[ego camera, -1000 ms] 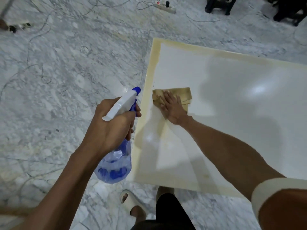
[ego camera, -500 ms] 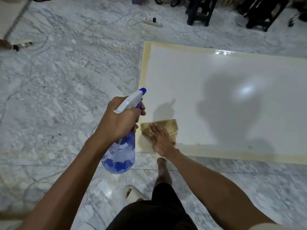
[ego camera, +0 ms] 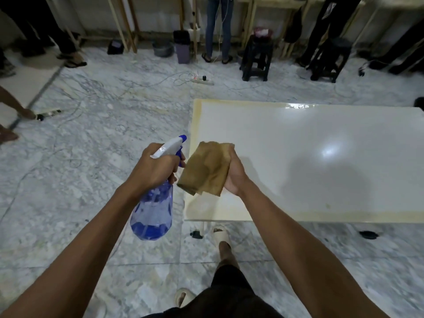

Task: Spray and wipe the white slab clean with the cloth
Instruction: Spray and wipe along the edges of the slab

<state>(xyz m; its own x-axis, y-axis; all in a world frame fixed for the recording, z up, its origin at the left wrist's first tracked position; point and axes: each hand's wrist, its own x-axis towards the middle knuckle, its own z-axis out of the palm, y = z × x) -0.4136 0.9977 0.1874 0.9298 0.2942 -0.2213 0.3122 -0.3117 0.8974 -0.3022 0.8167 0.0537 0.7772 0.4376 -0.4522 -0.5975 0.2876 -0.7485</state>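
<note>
- Nearest the camera, the left hand (ego camera: pixel 158 171) is clenched around the neck of the spray bottle (ego camera: pixel 152 211), held above the marble floor (ego camera: pixel 91 138) just left of the slab, nozzle pointing forward. The clear body shows blue liquid low down, so it probably feels light, and its smooth plastic could slip if wet; the neck, with a finger at the trigger, looks the safest hold.
- Just beside it, the right hand (ego camera: pixel 234 175) has its fingers (ego camera: pixel 232 154) closed on the cloth (ego camera: pixel 206 168), lifted clear of the surface. The brown cloth hangs limp and folded, soft and likely damp; bunching it into a flat pad should wipe best.
- Beyond, the white slab (ego camera: pixel 309 157) lies flat, glossy and stiff, its border yellowish.
- Farthest, stools (ego camera: pixel 257 58) and standing people's legs line the wall.
</note>
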